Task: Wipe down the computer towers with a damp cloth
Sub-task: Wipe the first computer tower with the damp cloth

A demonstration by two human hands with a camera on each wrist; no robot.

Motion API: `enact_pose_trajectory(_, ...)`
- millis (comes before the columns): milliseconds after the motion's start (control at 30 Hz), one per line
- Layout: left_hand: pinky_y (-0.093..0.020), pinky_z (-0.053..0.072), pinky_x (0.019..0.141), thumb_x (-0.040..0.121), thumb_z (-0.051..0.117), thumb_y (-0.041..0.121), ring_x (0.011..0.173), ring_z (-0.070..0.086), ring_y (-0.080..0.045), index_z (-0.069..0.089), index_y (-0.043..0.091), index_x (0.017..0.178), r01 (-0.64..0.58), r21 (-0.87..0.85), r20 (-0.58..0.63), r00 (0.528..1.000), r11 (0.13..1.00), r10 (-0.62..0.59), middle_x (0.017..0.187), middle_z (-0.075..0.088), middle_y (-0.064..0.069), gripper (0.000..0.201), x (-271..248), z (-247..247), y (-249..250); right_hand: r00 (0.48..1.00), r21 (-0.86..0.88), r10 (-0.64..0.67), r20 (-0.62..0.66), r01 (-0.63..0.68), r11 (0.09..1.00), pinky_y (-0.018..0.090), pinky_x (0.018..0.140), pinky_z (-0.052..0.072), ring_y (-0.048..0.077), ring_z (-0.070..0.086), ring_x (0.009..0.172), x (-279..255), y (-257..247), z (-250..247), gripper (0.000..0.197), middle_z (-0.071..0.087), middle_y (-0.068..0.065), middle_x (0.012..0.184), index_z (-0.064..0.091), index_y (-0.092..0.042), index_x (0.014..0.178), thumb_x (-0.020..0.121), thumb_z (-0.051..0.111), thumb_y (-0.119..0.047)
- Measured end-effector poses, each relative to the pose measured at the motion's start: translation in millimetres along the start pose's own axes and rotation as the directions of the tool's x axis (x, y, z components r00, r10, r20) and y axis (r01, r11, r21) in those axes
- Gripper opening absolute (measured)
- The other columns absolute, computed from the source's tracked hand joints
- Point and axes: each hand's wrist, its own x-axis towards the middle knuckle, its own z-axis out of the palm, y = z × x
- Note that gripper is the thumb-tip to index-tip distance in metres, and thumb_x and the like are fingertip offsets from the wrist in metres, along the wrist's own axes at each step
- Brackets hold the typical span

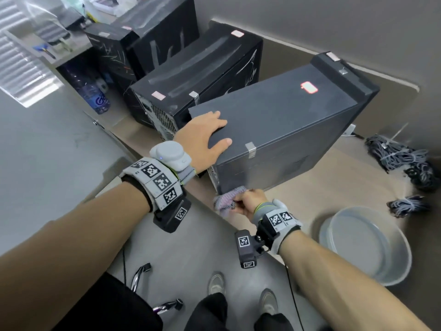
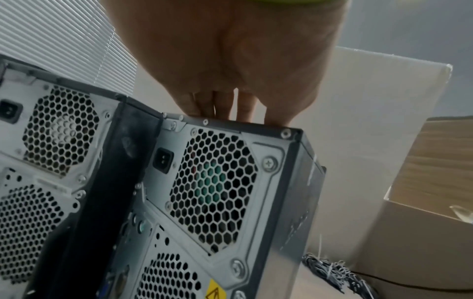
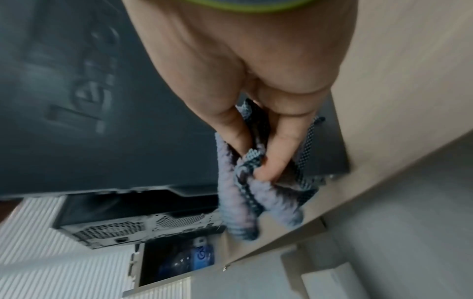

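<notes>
Bracing my left hand (image 1: 202, 136), fingers flat, on the tilted dark grey metal computer tower (image 1: 281, 130), I pinch the bunched grey-purple knitted cloth (image 1: 226, 199) in my right hand (image 1: 250, 201) at its lower rear corner, the side panel's long axis running toward 2 o'clock.

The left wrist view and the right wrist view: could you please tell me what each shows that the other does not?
Only the left wrist view shows the left hand resting on the top rear edge of the nearest tower, whose vented back panel fills the view. Only the right wrist view shows the right hand gripping the cloth beside the tower's dark side panel, plus a blue bottle. Both show that tower.
</notes>
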Motion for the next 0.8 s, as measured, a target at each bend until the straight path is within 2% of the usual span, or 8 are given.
enact_pose_trajectory(233, -0.037, 0.033, 0.111, 0.087, 0.05, 0.049, 0.138, 0.039, -0.019, 0.058, 0.017, 0.13, -0.08, -0.045, -0.088, 0.993, 0.996, 0.076, 0.145, 0.048, -0.005, 0.055, -0.8, 6.8, -10.4, 0.988, 0.0, -0.09, 0.124, 0.091, 0.996, 0.031, 0.042, 0.055, 0.015, 0.052, 0.036, -13.0, -7.9, 10.8, 0.023, 0.052, 0.009, 0.046, 0.05, 0.0, 0.068, 0.083, 0.049, 0.018)
enact_pose_trajectory(367, -0.037, 0.032, 0.111, 0.088, 0.051, 0.047, 0.138, 0.039, -0.021, 0.058, 0.015, 0.13, -0.088, -0.047, -0.096, 0.992, 0.995, 0.083, 0.145, 0.048, -0.007, 0.053, -0.6, 8.3, -8.6, 0.997, -0.08, 0.013, -0.073, -0.019, 0.997, 0.035, 0.049, 0.057, 0.023, 0.057, 0.052, 23.8, 17.9, 6.7, 0.021, 0.054, 0.015, 0.062, 0.052, -0.001, 0.069, 0.079, 0.053, 0.018)
enact_pose_trajectory(433, -0.036, 0.032, 0.111, 0.088, 0.051, 0.047, 0.138, 0.039, -0.021, 0.058, 0.015, 0.13, -0.086, -0.049, -0.096, 0.992, 0.995, 0.081, 0.145, 0.048, -0.007, 0.053, -1.1, 9.2, -9.4, 0.983, -0.161, 0.025, -0.182, -0.055, 0.985, 0.044, 0.066, 0.059, 0.031, 0.062, 0.062, 59.8, 37.9, -5.5, 0.015, 0.061, 0.021, 0.069, 0.055, 0.0, 0.068, 0.069, 0.064, 0.011)
enact_pose_trajectory(500, -0.035, 0.031, 0.111, 0.088, 0.05, 0.047, 0.138, 0.038, -0.021, 0.058, 0.016, 0.13, -0.074, -0.038, -0.095, 0.993, 0.997, 0.07, 0.145, 0.047, -0.006, 0.054, -2.3, 10.0, -10.2, 0.977, -0.256, -0.006, -0.211, -0.05, 0.965, 0.053, 0.078, 0.056, 0.039, 0.068, 0.077, 133.0, 73.8, -31.9, 0.025, 0.067, 0.026, 0.083, 0.059, 0.0, 0.074, 0.051, 0.07, -0.001)
enact_pose_trajectory(567, -0.034, 0.031, 0.111, 0.088, 0.049, 0.047, 0.139, 0.038, -0.019, 0.058, 0.016, 0.131, -0.066, -0.027, -0.09, 0.994, 0.997, 0.064, 0.146, 0.047, -0.005, 0.054, -1.7, 9.5, -9.2, 0.978, -0.29, -0.008, -0.211, -0.055, 0.955, 0.054, 0.077, 0.056, 0.042, 0.068, 0.083, 172.7, 92.1, -49.7, 0.04, 0.068, 0.027, 0.09, 0.058, -0.002, 0.082, 0.043, 0.067, -0.006)
enact_pose_trajectory(633, -0.032, 0.03, 0.111, 0.088, 0.05, 0.047, 0.139, 0.037, -0.018, 0.058, 0.017, 0.13, -0.057, -0.021, -0.091, 0.994, 0.998, 0.055, 0.146, 0.047, -0.004, 0.053, -0.8, 8.6, -7.5, 0.977, -0.211, -0.003, -0.213, -0.043, 0.976, 0.054, 0.072, 0.057, 0.041, 0.067, 0.08, 139.2, 67.0, -46.2, 0.03, 0.065, 0.025, 0.084, 0.057, -0.002, 0.081, 0.053, 0.069, 0.001)
enact_pose_trajectory(700, -0.032, 0.03, 0.11, 0.088, 0.05, 0.047, 0.138, 0.038, -0.018, 0.058, 0.017, 0.13, -0.053, -0.019, -0.099, 0.994, 0.998, 0.051, 0.145, 0.048, -0.004, 0.052, -0.5, 8.4, -7.4, 0.987, -0.122, -0.029, -0.159, 0.009, 0.993, 0.043, 0.062, 0.059, 0.033, 0.063, 0.069, 73.1, 26.3, -29.7, 0.013, 0.059, 0.02, 0.077, 0.055, -0.002, 0.075, 0.077, 0.06, 0.01)
enact_pose_trajectory(800, -0.032, 0.031, 0.11, 0.089, 0.05, 0.047, 0.138, 0.038, -0.018, 0.058, 0.017, 0.13, -0.053, -0.025, -0.101, 0.994, 0.998, 0.051, 0.145, 0.048, -0.004, 0.051, -0.8, 9.7, -6.9, 0.994, -0.012, -0.093, -0.063, 0.092, 0.996, 0.031, 0.046, 0.057, 0.024, 0.061, 0.051, 19.5, -11.4, -24.0, 0.016, 0.054, 0.018, 0.068, 0.05, 0.003, 0.077, 0.086, 0.051, 0.016)
